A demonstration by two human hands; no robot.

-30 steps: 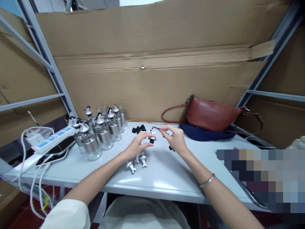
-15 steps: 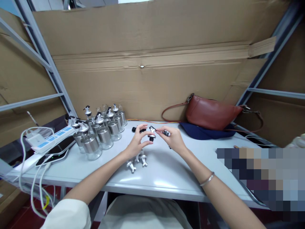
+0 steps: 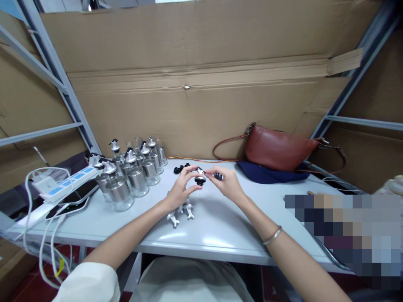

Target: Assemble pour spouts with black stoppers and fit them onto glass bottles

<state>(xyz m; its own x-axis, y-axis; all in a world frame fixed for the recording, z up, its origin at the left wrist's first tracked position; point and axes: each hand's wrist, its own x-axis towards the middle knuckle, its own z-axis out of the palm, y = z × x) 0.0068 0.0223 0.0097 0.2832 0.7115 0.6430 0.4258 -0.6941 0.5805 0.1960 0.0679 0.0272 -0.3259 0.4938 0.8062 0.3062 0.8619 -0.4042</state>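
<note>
Above the table, my left hand holds a pour spout between thumb and fingers. It has a silver body, a black ribbed stopper underneath and a black flap on top. From the other side, my right hand pinches at the black flap, its fingertips close to those of my left hand. Several silver spouts without black flaps lie on the table below my left wrist. Small black pieces lie behind my left hand, and more black pieces show partly behind my right fingers.
Glass bottles with metal bands stand in a group at left, several topped with spouts. Beyond them are a power strip and white cables. A brown bag rests on a navy cloth item at back right. Cardboard walls the back.
The spout has tilted, so its round collar and black stopper face me more. Both hands keep nearly the same place and grip.
</note>
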